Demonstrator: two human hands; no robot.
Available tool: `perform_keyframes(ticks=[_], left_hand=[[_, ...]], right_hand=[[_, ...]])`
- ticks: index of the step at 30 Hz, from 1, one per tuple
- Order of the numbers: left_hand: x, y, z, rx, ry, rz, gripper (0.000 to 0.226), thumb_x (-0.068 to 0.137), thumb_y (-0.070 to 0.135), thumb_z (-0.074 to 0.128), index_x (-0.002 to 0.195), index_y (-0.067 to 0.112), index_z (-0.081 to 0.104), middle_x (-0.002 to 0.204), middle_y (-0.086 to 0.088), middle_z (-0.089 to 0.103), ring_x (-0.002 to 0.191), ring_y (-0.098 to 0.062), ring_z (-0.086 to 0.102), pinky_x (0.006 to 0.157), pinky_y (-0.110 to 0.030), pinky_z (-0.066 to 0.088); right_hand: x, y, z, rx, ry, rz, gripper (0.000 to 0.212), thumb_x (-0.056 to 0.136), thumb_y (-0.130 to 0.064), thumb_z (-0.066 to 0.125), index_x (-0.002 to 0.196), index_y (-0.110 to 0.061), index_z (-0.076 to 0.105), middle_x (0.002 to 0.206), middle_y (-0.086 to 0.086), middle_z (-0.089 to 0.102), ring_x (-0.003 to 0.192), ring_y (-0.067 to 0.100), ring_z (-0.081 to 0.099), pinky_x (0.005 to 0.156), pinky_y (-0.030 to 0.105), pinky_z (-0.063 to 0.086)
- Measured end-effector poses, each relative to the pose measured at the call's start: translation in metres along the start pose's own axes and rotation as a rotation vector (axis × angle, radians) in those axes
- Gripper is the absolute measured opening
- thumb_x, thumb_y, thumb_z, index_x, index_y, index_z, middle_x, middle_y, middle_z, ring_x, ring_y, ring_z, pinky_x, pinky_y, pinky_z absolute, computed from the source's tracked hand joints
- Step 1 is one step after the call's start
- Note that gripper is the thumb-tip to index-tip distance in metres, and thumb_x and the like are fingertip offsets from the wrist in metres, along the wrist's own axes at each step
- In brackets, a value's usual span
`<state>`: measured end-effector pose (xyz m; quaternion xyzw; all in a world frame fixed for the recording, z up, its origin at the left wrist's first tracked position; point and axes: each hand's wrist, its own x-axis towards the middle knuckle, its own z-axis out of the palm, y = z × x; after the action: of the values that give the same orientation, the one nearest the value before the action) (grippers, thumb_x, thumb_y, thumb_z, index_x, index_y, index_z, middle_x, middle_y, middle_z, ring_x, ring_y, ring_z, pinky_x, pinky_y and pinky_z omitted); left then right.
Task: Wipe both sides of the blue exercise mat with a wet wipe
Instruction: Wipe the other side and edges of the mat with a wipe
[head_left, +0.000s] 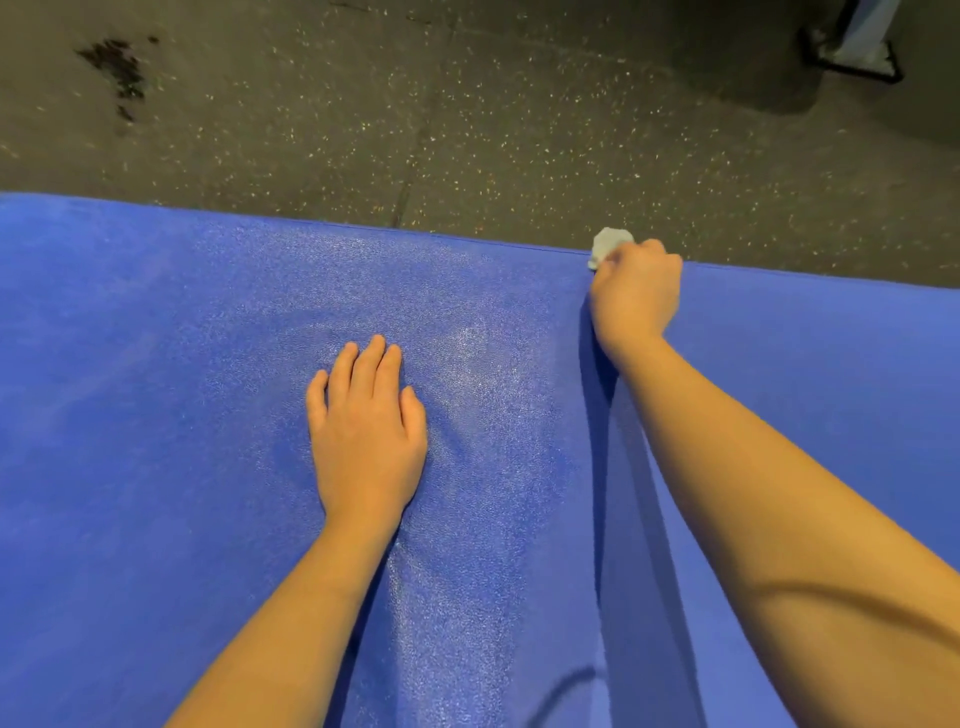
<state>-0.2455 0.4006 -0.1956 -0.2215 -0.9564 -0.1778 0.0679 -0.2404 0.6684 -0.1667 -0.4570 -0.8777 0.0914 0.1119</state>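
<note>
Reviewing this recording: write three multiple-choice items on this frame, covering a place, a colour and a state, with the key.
1. Where is the wet wipe? A) at the far edge of the mat B) in its middle C) at its near edge
2. What colour is the mat? A) green B) blue C) red
3. How is the left hand? A) fisted B) pinching the wipe C) flat, fingers straight
Key: 1A, the right hand grips it there; 2B, plainly blue; 3C, palm down on the mat.
</note>
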Motion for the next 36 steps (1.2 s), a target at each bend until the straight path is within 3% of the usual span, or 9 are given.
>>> perform_keyframes(ticks=[5,8,10,16,20,21,27,32,36], left_hand=[[0.000,0.000,0.000,0.009,0.002,-0.004,0.051,0.093,0.030,0.031,0.130,0.008,0.057,0.141,-0.008,0.053,0.135,-0.029,0.042,0.112,-0.049,0.027],[0.000,0.000,0.000,0.004,0.005,-0.004,0.051,0.093,0.030,0.031,0.130,0.008,0.057,0.141,-0.008,0.053,0.135,-0.029,0.042,0.112,-0.049,0.026],[0.000,0.000,0.000,0.004,0.011,0.000,0.050,0.093,0.029,0.032,0.130,0.008,0.058,0.141,-0.008,0.053,0.135,-0.029,0.042,0.112,-0.049,0.026],[-0.001,0.000,0.000,0.002,0.016,-0.005,0.050,0.093,0.029,0.033,0.130,0.008,0.058,0.140,-0.008,0.053,0.135,-0.029,0.042,0.113,-0.048,0.024],[0.000,-0.001,0.000,0.001,0.017,0.001,0.050,0.093,0.029,0.032,0.130,0.007,0.058,0.140,-0.008,0.053,0.135,-0.029,0.042,0.113,-0.048,0.024],[0.000,-0.001,0.000,0.002,0.018,0.003,0.051,0.093,0.030,0.032,0.130,0.007,0.058,0.140,-0.008,0.053,0.135,-0.029,0.042,0.113,-0.048,0.024],[-0.001,0.000,-0.001,-0.003,0.027,-0.002,0.050,0.092,0.028,0.033,0.130,0.006,0.058,0.140,-0.009,0.054,0.134,-0.029,0.042,0.112,-0.048,0.024],[0.000,0.000,0.000,-0.009,0.041,0.007,0.050,0.092,0.028,0.033,0.128,0.006,0.059,0.138,-0.010,0.055,0.133,-0.031,0.044,0.111,-0.050,0.027],[0.000,-0.001,0.002,-0.018,0.044,0.008,0.049,0.092,0.027,0.033,0.128,0.006,0.059,0.138,-0.010,0.055,0.132,-0.031,0.044,0.111,-0.050,0.026]], right_hand=[[-0.030,-0.011,-0.002,0.069,-0.173,-0.481,0.020,0.090,-0.014,0.052,0.101,-0.003,0.065,0.103,0.018,0.059,0.095,0.037,0.053,0.070,0.037,0.036],[0.002,0.006,-0.010,0.070,-0.131,-0.236,0.029,0.091,-0.011,0.049,0.119,-0.007,0.055,0.118,0.019,0.054,0.102,0.038,0.053,0.076,0.037,0.039],[0.015,0.010,-0.011,0.068,-0.133,-0.036,0.020,0.095,-0.011,0.044,0.110,-0.005,0.057,0.123,0.020,0.047,0.095,0.038,0.053,0.071,0.034,0.037],[-0.024,0.017,-0.005,0.031,-0.192,-0.538,0.029,0.097,-0.018,0.047,0.087,0.006,0.058,0.096,0.022,0.049,0.074,0.038,0.051,0.066,0.040,0.039],[0.001,0.037,-0.009,-0.009,-0.060,-0.187,0.033,0.098,-0.018,0.044,0.086,0.008,0.059,0.100,0.022,0.049,0.071,0.031,0.043,0.061,0.035,0.036],[-0.007,0.031,-0.006,-0.023,-0.045,-0.208,0.031,0.096,-0.016,0.044,0.087,0.009,0.059,0.101,0.023,0.049,0.073,0.032,0.044,0.060,0.034,0.032],[-0.062,0.034,-0.017,0.032,-0.241,-0.873,0.029,0.089,-0.021,0.044,0.070,-0.003,0.059,0.079,0.015,0.055,0.068,0.033,0.050,0.053,0.037,0.042],[-0.029,0.028,-0.014,-0.028,-0.052,-0.408,0.025,0.084,-0.004,0.049,0.064,0.005,0.059,0.073,0.021,0.050,0.068,0.037,0.049,0.052,0.034,0.026],[-0.078,0.025,-0.026,0.030,-0.367,-0.691,0.024,0.091,-0.014,0.055,0.075,0.003,0.062,0.083,0.018,0.051,0.065,0.039,0.052,0.057,0.040,0.042]])
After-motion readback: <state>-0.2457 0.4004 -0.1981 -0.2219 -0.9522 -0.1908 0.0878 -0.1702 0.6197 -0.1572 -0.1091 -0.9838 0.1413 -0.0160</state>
